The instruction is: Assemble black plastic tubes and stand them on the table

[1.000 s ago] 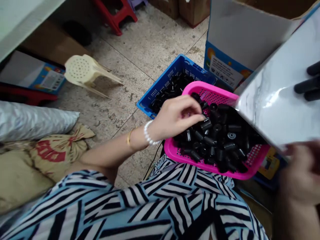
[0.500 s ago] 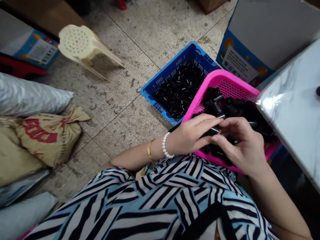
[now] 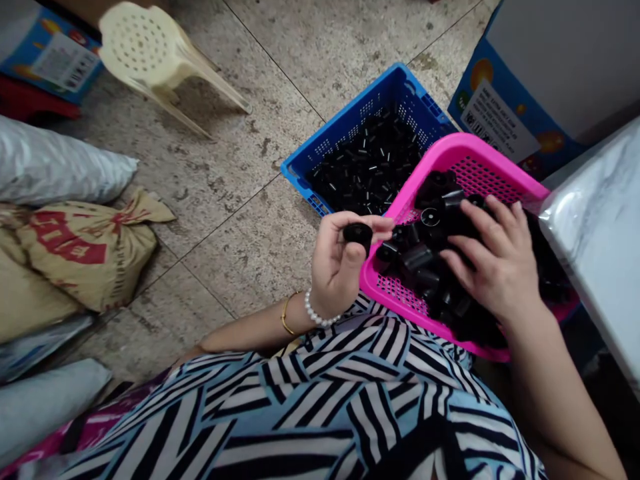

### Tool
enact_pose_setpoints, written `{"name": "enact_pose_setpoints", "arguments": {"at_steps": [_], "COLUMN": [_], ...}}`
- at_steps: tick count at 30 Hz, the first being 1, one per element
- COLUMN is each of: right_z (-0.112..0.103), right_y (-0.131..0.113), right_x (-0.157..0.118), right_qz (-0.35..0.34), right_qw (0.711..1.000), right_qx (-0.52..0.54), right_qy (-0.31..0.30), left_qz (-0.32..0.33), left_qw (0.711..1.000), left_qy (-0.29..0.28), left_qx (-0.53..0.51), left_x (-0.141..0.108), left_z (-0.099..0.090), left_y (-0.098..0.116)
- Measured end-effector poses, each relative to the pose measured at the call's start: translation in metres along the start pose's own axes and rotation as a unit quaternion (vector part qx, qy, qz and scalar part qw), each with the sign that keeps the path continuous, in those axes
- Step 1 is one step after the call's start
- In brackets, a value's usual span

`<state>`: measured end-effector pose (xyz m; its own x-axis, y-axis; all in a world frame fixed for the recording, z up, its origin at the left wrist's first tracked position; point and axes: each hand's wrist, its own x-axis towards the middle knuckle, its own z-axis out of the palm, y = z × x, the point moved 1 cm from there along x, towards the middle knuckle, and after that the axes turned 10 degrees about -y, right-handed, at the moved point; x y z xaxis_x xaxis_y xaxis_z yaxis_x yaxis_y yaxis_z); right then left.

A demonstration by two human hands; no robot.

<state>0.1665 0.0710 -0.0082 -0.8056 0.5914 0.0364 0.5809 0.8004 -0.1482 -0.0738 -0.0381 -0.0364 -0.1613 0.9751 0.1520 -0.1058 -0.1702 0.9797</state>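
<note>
The left hand (image 3: 333, 273), at the centre of the frame, grasps one black piece (image 3: 358, 233) between thumb and bent fingers, with its round end exposed. Keep this grip light and the end uncovered, so that the face can be inspected. Other fingers of this hand extend to the near-left rim of the pink basket (image 3: 460, 139); whether they touch it cannot be told.

The right hand (image 3: 505, 267), right of centre, lies over the loose black pieces (image 3: 417, 257) in the basket, fingers spread and partly bent. Whether it grips a piece cannot be told, as the fingertips merge with the dark pile. Separate a single piece with the fingertips rather than pressing the palm into the heap; the pieces lie at mixed angles and would probably roll.

The basket overlaps the blue crate (image 3: 400, 93), at upper centre, which holds smaller-looking black parts (image 3: 370, 160). Keep the held piece clear of the gap beside the rim, since a smooth, rounded part could slip into the crate or onto the floor (image 3: 240, 247). The lower rim lies beside the striped clothing (image 3: 300, 400); avoid leaning on it, as the basket could tilt. Allow wrist clearance from the white tabletop (image 3: 595, 227) at right.
</note>
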Motion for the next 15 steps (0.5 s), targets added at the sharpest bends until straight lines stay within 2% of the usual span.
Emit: {"name": "enact_pose_setpoints", "arguments": {"at_steps": [1, 3, 5, 7, 8, 12, 15], "right_z": [-0.005, -0.010, -0.007, 0.003, 0.010, 0.023, 0.013], "right_y": [0.001, -0.008, -0.027, -0.044, -0.049, -0.039, -0.025], "right_x": [0.001, 0.003, 0.006, 0.011, 0.014, 0.032, 0.042], "right_qz": [0.014, 0.013, -0.050, -0.126, -0.141, -0.078, -0.063], "right_qw": [1.000, 0.999, 0.998, 0.988, 0.984, 0.988, 0.989], "right_qx": [0.008, 0.028, 0.043, 0.046, 0.042, 0.028, 0.034], "right_qy": [0.022, 0.044, 0.003, -0.072, -0.102, -0.131, -0.132], "left_qz": [0.023, 0.033, 0.008, -0.014, -0.018, -0.034, -0.060], "left_qw": [0.996, 0.968, 0.946, 0.944, 0.945, 0.951, 0.960], "left_qy": [0.005, -0.010, -0.042, -0.050, -0.044, -0.020, -0.018], "left_qx": [0.089, 0.250, 0.321, 0.325, 0.323, 0.307, 0.274], "left_x": [-0.002, -0.005, -0.007, -0.005, -0.003, 0.015, 0.026], "left_z": [-0.002, -0.005, -0.009, -0.011, -0.012, -0.016, -0.021], "left_y": [0.001, 0.001, -0.005, -0.015, -0.020, -0.027, -0.011]}}
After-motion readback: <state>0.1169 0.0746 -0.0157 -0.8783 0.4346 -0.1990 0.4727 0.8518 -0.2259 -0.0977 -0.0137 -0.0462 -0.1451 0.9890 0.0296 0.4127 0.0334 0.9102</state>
